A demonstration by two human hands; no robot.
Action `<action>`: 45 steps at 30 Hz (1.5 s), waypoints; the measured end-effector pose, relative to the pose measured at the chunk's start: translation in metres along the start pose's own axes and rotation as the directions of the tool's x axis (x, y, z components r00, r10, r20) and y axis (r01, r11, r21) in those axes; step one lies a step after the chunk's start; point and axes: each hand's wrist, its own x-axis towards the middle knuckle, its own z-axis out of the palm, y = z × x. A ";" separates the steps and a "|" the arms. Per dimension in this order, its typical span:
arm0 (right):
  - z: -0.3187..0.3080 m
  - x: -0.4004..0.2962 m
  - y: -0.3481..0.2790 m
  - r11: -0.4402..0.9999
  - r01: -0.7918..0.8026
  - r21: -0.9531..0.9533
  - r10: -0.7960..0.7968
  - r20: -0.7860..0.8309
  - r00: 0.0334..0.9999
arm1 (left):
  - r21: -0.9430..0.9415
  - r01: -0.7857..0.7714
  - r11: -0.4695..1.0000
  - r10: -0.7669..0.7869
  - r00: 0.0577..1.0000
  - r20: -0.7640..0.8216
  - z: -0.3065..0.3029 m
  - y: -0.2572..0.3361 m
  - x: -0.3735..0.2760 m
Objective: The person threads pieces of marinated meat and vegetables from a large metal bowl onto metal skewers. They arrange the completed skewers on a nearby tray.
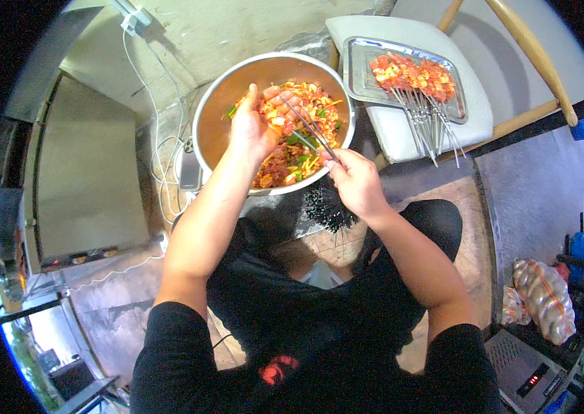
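Observation:
A large steel bowl (pixel 214 111) in front of me holds marinated raw meat (pixel 276 168) with onion and green pieces. Over the bowl, my left hand (pixel 253 127) has its thumb up and its fingers curled around some meat pieces (pixel 279 116). My right hand (pixel 356 178), at the bowl's near right rim, grips thin metal skewers (pixel 312 127). Their far ends reach to the left hand, where the fingers partly hide the tips. Just below the right hand, a dense bunch of thin skewers (pixel 325 204) points up towards me.
On a white-padded chair (pixel 437 36) at the right, a metal tray (pixel 362 83) carries loaded meat skewers (pixel 416 77), handles over its edge. Left of the bowl lie a dark boxy device (pixel 190 171) and white cables (pixel 155 150). A metal cabinet (pixel 87 171) stands farther left.

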 end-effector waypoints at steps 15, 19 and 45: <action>-0.096 0.057 -0.013 0.758 -0.031 -0.652 -0.239 -0.322 0.916 | 0.875 0.066 0.481 -0.075 0.997 -0.034 -0.018 -0.001 0.008; -0.119 0.055 -0.023 0.679 -0.132 -0.722 -0.305 -0.441 0.844 | 0.977 -0.026 0.212 0.025 0.999 0.021 -0.040 -0.001 0.014; -0.038 0.006 0.000 0.723 -0.574 0.384 0.529 0.227 0.818 | 0.654 -0.145 -0.743 -0.141 0.988 0.058 -0.084 -0.005 0.043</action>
